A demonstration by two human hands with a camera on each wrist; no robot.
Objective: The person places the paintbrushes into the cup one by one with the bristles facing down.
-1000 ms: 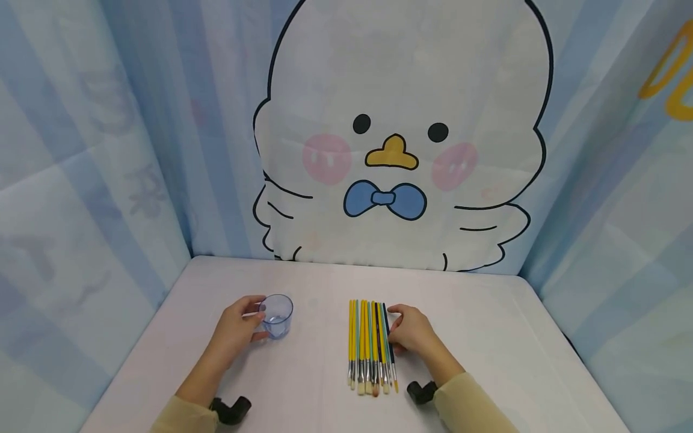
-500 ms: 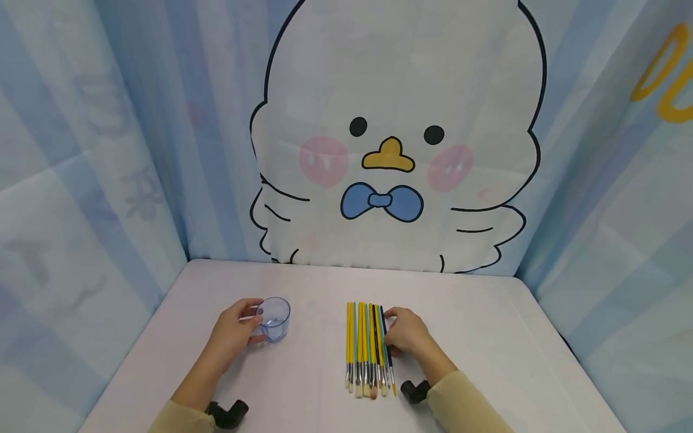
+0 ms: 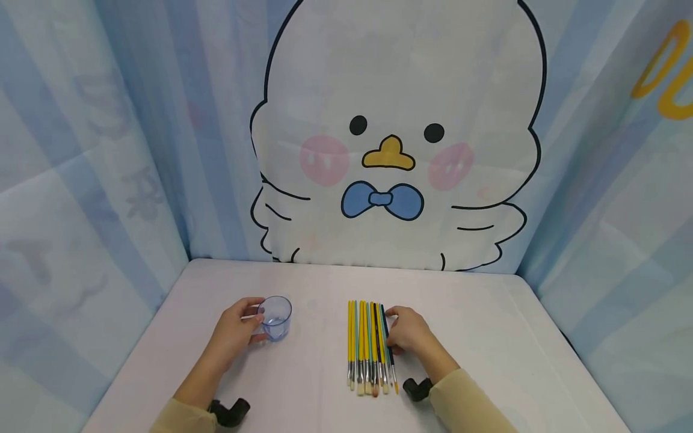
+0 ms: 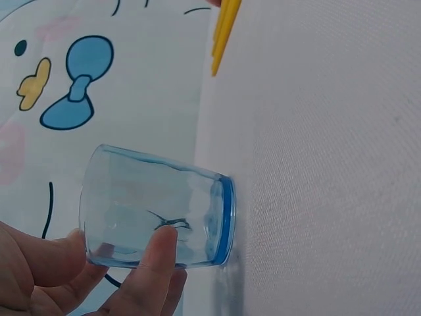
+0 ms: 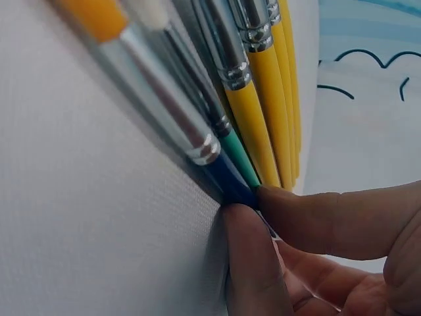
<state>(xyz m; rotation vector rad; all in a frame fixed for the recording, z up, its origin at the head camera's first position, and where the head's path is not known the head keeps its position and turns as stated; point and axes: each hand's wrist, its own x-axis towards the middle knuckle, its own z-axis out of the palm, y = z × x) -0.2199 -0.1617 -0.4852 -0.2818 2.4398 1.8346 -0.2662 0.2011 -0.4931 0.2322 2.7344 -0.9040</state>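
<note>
A clear blue-tinted cup stands upright on the table at the left. My left hand holds it from its left side; in the left wrist view fingers lie against the cup's wall. Farther right, several paintbrushes lie side by side, bristles toward me, with yellow, green and dark handles. At the right end of this row my right hand pinches the dark blue handle of a paintbrush between thumb and finger. Its orange bristles show in the right wrist view.
The white table ends at a backdrop with a cartoon chick. Striped blue curtains hang on both sides. Black wrist-worn pieces sit by both sleeves.
</note>
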